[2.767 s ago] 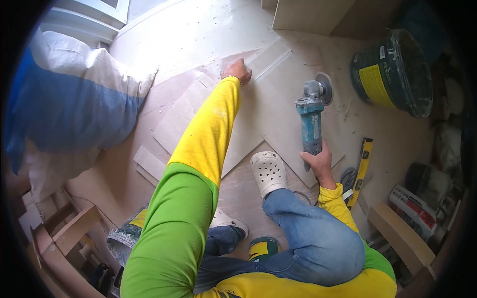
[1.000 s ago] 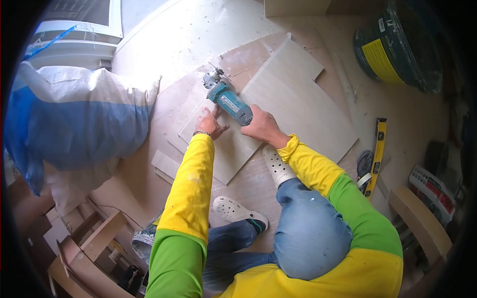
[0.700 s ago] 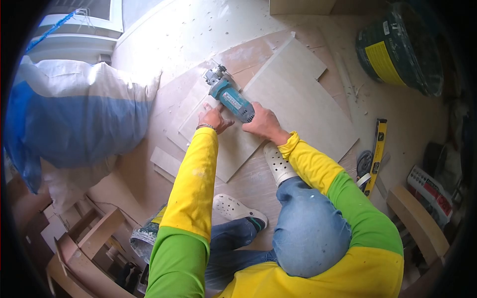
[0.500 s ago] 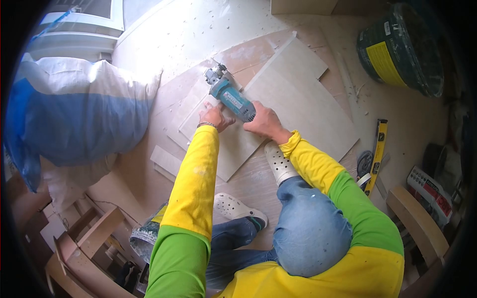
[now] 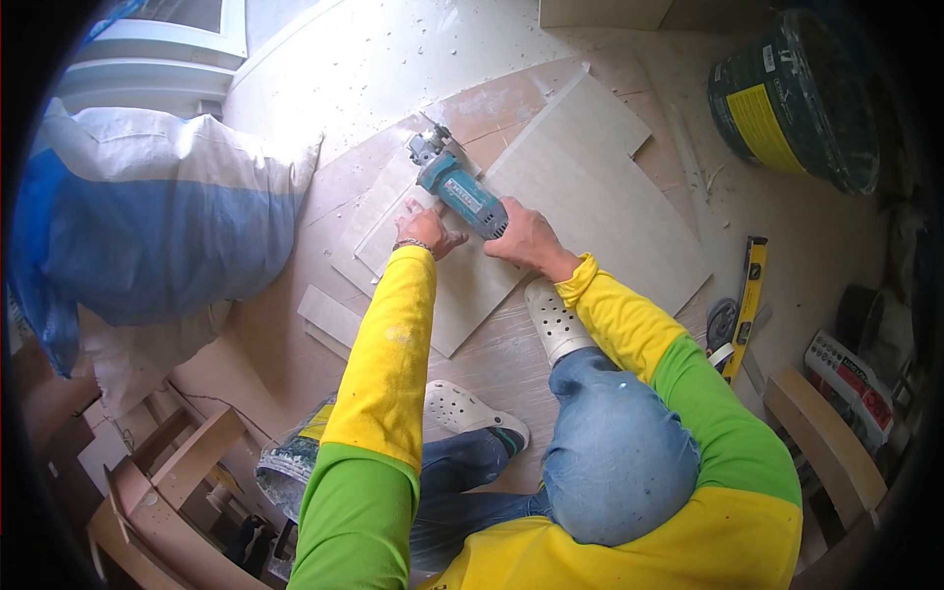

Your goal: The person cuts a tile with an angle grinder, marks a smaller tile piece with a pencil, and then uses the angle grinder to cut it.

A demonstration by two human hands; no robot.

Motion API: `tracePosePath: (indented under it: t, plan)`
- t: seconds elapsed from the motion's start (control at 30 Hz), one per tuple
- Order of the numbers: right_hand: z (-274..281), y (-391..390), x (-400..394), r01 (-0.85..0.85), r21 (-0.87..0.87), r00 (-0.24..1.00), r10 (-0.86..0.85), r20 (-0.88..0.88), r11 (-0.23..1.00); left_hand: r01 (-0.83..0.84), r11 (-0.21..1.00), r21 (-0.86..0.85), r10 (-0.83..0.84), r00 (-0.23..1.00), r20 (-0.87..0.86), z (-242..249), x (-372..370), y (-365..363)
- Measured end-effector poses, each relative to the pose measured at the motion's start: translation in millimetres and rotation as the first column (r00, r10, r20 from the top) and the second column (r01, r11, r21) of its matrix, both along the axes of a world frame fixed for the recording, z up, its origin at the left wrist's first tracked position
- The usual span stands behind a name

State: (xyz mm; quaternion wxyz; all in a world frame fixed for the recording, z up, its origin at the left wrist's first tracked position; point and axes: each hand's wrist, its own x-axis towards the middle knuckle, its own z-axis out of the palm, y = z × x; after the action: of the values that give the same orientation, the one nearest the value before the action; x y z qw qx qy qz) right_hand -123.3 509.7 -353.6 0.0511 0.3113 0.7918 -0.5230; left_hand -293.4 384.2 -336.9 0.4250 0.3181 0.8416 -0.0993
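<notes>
A teal power tool point(image 5: 466, 197) with a metal head lies slanted over pale tiles on the floor. My right hand point(image 5: 529, 238) is wrapped round its rear end. Just left of the tool's body, my left hand point(image 5: 427, 230) rests on a smaller tile point(image 5: 454, 300), its fingers apart; whether its fingertips touch the tool is hard to tell. A larger tile point(image 5: 610, 202) with a notched corner extends to the right, beneath the tool's right side. The tool's head hides part of the tile edges.
A blue and white sack point(image 5: 187, 216) stands at left. A dark bucket point(image 5: 777, 108) is at upper right, with a yellow level point(image 5: 749, 295) below it. Another bucket point(image 5: 287, 472) and wooden pieces point(image 5: 202, 457) are at lower left. My clogs point(image 5: 557, 320) are near the tiles.
The view has shifted very slightly. Both hands and the tool keep nearly the same places over the tiles.
</notes>
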Motion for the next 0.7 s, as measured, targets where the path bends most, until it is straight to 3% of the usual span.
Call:
tracePosePath:
  t: [0.13,0.2,0.33,0.43,0.7]
  plan:
    - [1,1,-1,-0.013,0.014,1.0,0.014,-0.005,1.0,0.003,1.0,-0.017,-0.004,1.0,-0.022,-1,2,0]
    - [3,2,-2,-0.019,-0.006,1.0,0.019,0.023,1.0,0.102,0.992,-0.075,-0.108,0.991,-0.084,-4,2,-1]
    - [4,2,-4,-0.028,0.022,0.999,0.027,0.034,0.999,0.107,0.992,-0.074,-0.113,0.99,-0.085,-4,2,-2]
    - [4,2,-4,-0.032,0.019,0.999,0.031,0.04,0.999,0.027,1.0,-0.009,-0.027,0.999,-0.043,2,4,-2]
    - [4,3,-5,-0.037,0.011,0.998,0.036,0.055,0.999,0.1,0.994,-0.035,-0.103,0.99,-0.097,-8,1,-8]
